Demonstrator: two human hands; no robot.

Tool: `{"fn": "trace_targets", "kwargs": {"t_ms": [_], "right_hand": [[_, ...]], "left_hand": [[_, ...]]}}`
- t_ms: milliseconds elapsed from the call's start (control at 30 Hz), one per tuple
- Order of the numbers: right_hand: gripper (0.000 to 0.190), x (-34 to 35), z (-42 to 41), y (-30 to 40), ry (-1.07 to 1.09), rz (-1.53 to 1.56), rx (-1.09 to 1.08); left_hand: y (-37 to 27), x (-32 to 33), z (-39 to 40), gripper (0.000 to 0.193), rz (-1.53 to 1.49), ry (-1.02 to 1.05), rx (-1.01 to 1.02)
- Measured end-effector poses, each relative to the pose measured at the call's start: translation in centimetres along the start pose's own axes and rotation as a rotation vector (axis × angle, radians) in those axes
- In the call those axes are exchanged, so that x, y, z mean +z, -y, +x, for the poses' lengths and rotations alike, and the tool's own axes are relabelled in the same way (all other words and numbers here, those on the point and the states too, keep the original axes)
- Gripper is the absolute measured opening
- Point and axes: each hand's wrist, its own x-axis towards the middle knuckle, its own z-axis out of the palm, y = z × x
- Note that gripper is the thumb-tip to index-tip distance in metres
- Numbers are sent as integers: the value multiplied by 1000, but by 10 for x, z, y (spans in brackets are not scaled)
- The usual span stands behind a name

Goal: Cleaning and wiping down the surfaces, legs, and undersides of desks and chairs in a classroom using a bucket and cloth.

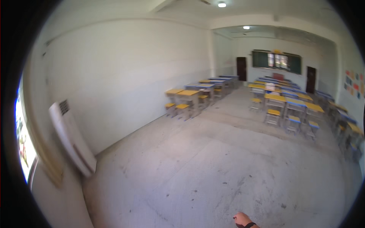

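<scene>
My right hand [242,219] shows at the bottom edge, right of the middle, with a dark band round its wrist. Its fingers look curled, but blur hides whether anything is in them; a small dark spot shows by the fingertips. Below it lies the bare concrete floor [199,171] with scattered dark marks. My left hand is out of view. A classroom stretches out before me.
Yellow-topped desks [188,93] and stools [182,106] line the left wall; more desk rows [275,97] stand centre and right. A floor-standing air conditioner [75,142] is at left by a window [24,142]. A chalkboard [261,59] hangs between two dark doors [241,69].
</scene>
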Motion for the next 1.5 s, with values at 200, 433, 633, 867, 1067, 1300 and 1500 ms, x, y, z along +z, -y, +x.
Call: {"fn": "trace_targets", "kwargs": {"t_ms": [200, 433, 633, 867, 1067, 1300, 1500], "right_hand": [[18, -44, 77, -26, -375, 53, 248], [15, 14, 44, -94, -205, -252, 663], [30, -115, 103, 3, 231, 382, 1214], [38, -136, 271, -272, 374, 0, 1064], [26, -200, 577, -320, 290, -427, 240], [21, -300, 822, -357, -487, 163, 226], [19, -309, 783, -511, 109, -334, 326]], "left_hand": [[-62, 18, 231, 21, 216, 219, 327], [-81, 196, 420, 17, 349, 461, 655], [-46, 375, 469, 15, 336, 153, 947], [50, 360, 532, 35, 105, 287, 758], [4, 259, 677, 27, 6, 546, -196], [-80, 265, 812, 20, -93, 633, -549], [-129, 333, 936, 17, -101, 731, -646]]}}
